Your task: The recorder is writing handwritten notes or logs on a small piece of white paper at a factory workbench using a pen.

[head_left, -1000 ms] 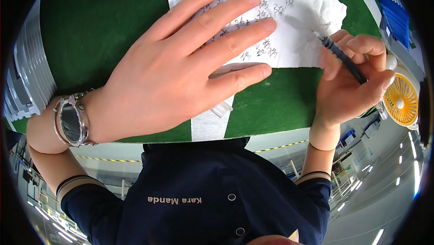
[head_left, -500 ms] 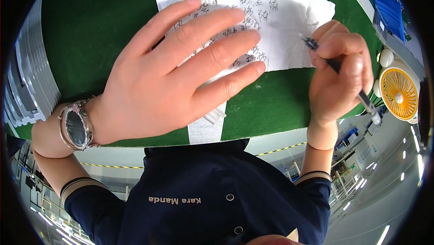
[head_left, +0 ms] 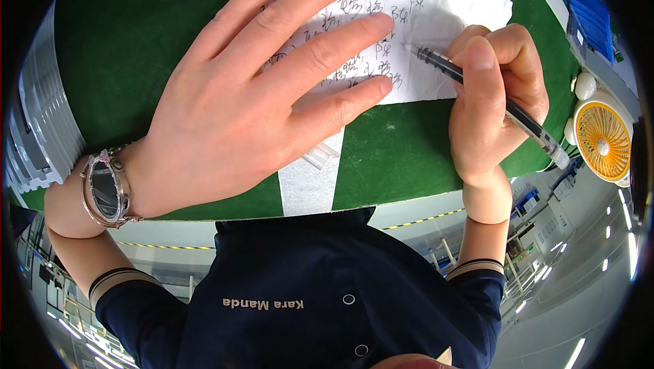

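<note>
Left hand [head_left: 262, 113] open, fingers spread over the written-on paper [head_left: 463, 8] on the desk [head_left: 116, 62], probably steadying it. Right hand [head_left: 501, 96] grips pen [head_left: 439, 64], tip angled just right of left fingers, seemingly for control.

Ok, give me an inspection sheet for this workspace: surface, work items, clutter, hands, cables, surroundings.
Surface: green tabletop, white strip on it.
Work items: handwritten paper; dark pen, tip at the paper, contact unclear.
Clutter: clear plastic piece beside the left palm; grey ribbed stack at left.
Hands: left hand spread over the paper; right hand grips the pen.
Cables: nothing seen.
Surroundings: yellow-and-white fan at right; blue bins upper right.
</note>
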